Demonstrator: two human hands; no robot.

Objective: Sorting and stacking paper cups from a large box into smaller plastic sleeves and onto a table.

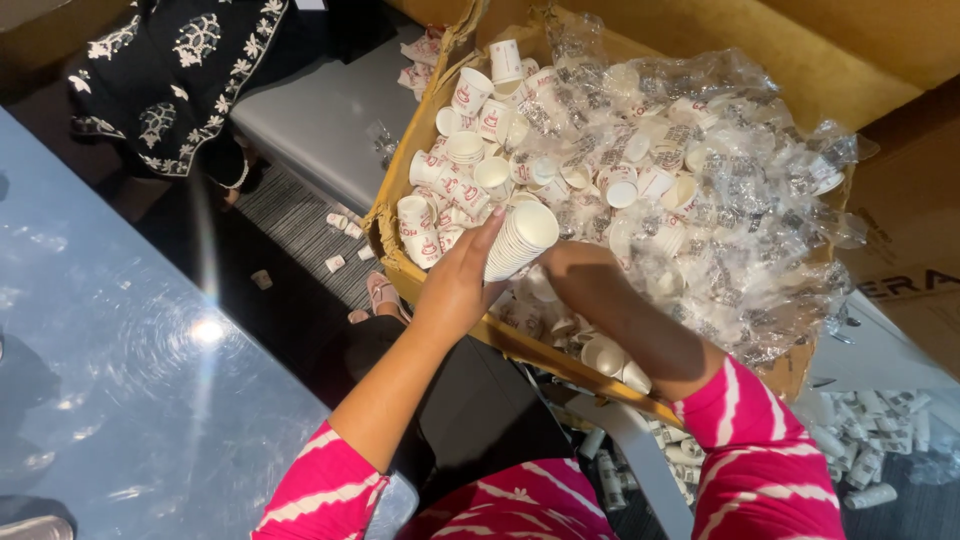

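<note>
Head view. One large cardboard box [392,250], open at the top, brown, its near wall bent and worn; it stands beside a glossy blue table [120,350] that fills the left side. Contents: loose small white paper cups [465,150] with red print, heaped along the box's left edge and far left corner, and a mass of crumpled clear plastic wrappers [720,190] filling the middle and right side up to the right edge. One stack of nested white cups [518,240], lying tilted over the near left part of the box, just above the heap. Left hand [462,280]: fingers curled around the lower end of the stack, grasping it from the left. Right hand [572,268]: down among the cups and wrappers just right of the stack, at its lower end; fingers hidden, so whether they are clenched or loose cannot be told. Both forearms bare, with pink-and-white patterned sleeves [760,450] at the bottom edge. Floor below the box's left edge: a few stray cups [338,222] on a grey ribbed mat. Floor at lower right: more cups [870,440], some in wrappers. Upper left: another person's black garment [170,70] with white embroidery, well apart from the box.
</note>
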